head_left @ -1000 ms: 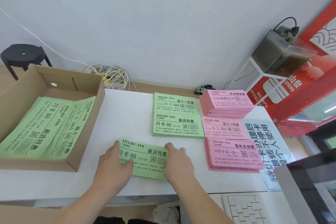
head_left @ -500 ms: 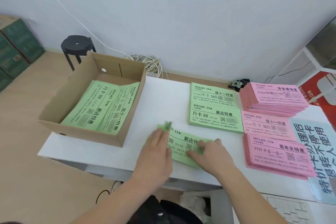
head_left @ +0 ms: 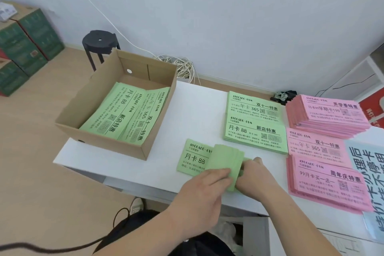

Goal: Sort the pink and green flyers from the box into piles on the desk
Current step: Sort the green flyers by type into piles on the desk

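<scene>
A small stack of green flyers lies near the front edge of the white desk. Both hands work on it: my left hand and my right hand hold several of its sheets, which are bent upward with blank backs showing. The cardboard box at the desk's left end holds more green flyers. Two green piles lie side by side at mid-desk. Three pink piles lie to their right.
A light blue printed sheet lies at the desk's right edge. Behind the box stand a black stool and a coil of white cable. Green cartons are stacked on the floor at far left.
The view has swung left and down. The small green stack lay flat under both hands a second ago; now several of its sheets are lifted and curled up between the hands.
</scene>
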Motion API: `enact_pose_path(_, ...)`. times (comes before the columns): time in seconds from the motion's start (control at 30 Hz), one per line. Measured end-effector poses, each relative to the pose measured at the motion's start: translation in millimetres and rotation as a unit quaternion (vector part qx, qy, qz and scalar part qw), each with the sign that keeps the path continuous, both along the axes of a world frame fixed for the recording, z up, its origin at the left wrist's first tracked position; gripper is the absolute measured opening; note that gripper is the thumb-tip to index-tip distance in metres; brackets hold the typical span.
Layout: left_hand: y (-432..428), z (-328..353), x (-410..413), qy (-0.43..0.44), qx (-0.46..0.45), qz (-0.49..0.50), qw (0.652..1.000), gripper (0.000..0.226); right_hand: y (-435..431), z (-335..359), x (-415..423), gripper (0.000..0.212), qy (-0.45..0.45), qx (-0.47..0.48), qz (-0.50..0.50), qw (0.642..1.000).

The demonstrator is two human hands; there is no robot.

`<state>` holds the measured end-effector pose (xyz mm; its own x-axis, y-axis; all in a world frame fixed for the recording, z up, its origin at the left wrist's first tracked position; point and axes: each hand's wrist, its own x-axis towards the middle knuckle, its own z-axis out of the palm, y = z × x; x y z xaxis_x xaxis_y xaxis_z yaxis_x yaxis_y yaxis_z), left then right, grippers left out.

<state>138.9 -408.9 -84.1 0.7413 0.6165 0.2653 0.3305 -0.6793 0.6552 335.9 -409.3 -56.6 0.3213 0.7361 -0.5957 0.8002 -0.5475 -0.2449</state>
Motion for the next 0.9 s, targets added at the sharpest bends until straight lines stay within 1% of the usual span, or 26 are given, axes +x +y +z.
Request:
enact_pose_path(0.03,2,-2,0,-0.018,-0.004,0.007,1.0,0.042,0,-1,1,0.023,-0.001,-0.002,0.002,1.0)
enact_pose_path(0.07,5,1,0,-0.036,-0.014,0.027,0.999,0.039,-1,-4,3,0.03,-0.006,-0.001,0.005,1.0)
enact_pose_path(0.13,14,12,-2,-0.057,-0.075,0.117,0.989,0.036,0,-7,6,0.049,-0.029,0.008,0.013,0.999)
enact_pose_path(0.17,22,17,-4,-0.053,-0.121,0.174,0.976,0.037,1,-8,7,0.053,-0.032,0.014,0.007,0.999)
enact_pose_path(0.2,32,19,-8,-0.037,-0.163,0.226,0.96,0.04,1,-9,7,0.054,-0.03,0.019,-0.004,0.999)
enact_pose_path(0.23,42,18,-13,-0.002,-0.195,0.266,0.944,0.043,1,-9,6,0.053,-0.031,0.025,-0.019,0.999)
enact_pose_path(0.27,50,16,-16,0.05,-0.218,0.281,0.933,0.046,-1,-10,6,0.052,-0.034,0.037,-0.039,0.998)
enact_pose_path(0.33,58,7,-21,0.133,-0.236,0.262,0.926,0.051,-4,-13,4,0.05,-0.029,0.09,-0.086,0.992)
enact_pose_path(0.37,59,2,-22,0.144,-0.236,0.256,0.926,0.054,-7,-15,1,0.052,-0.017,0.122,-0.11,0.986)
enact_pose_path(0.4,60,0,-23,0.138,-0.24,0.259,0.925,0.053,-8,-16,-1,0.056,0.003,0.156,-0.134,0.979)
enact_pose_path(0.47,64,-3,-25,0.109,-0.258,0.283,0.917,0.042,-10,-15,-3,0.07,0.064,0.226,-0.18,0.955)
enact_pose_path(0.5,68,-3,-24,0.098,-0.269,0.291,0.913,0.041,-10,-13,-3,0.073,0.096,0.248,-0.2,0.943)
enact_pose_path(0.53,72,-2,-23,0.096,-0.274,0.293,0.911,0.042,-10,-11,-3,0.068,0.116,0.261,-0.207,0.936)
enact_pose_path(0.57,75,-3,-23,0.096,-0.275,0.292,0.911,0.045,-11,-8,-1,0.057,0.128,0.266,-0.199,0.934)
enact_pose_path(0.6,79,-2,-23,0.099,-0.273,0.292,0.911,0.055,-12,-6,1,0.048,0.14,0.273,-0.194,0.932)
enact_pose_path(0.63,83,-2,-24,0.094,-0.278,0.29,0.911,0.069,-13,-3,4,0.045,0.159,0.283,-0.199,0.925)
enact_pose_path(0.67,87,1,-24,0.078,-0.305,0.283,0.906,0.08,-14,2,7,0.044,0.183,0.293,-0.209,0.915)
enact_pose_path(0.7,89,6,-24,0.049,-0.351,0.273,0.895,0.086,-16,7,10,0.044,0.206,0.305,-0.215,0.905)
enact_pose_path(0.73,91,13,-24,0.017,-0.39,0.258,0.884,0.086,-17,11,13,0.044,0.224,0.318,-0.217,0.895)
enact_pose_path(0.77,93,18,-22,-0.01,-0.41,0.248,0.878,0.081,-18,15,15,0.045,0.238,0.332,-0.22,0.886)
enact_pose_path(0.83,96,28,-17,-0.053,-0.395,0.247,0.883,0.07,-19,19,21,0.048,0.253,0.358,-0.235,0.867)
enact_pose_path(0.9,97,35,-8,-0.1,-0.377,0.243,0.888,0.062,-20,19,28,0.044,0.259,0.38,-0.27,0.846)
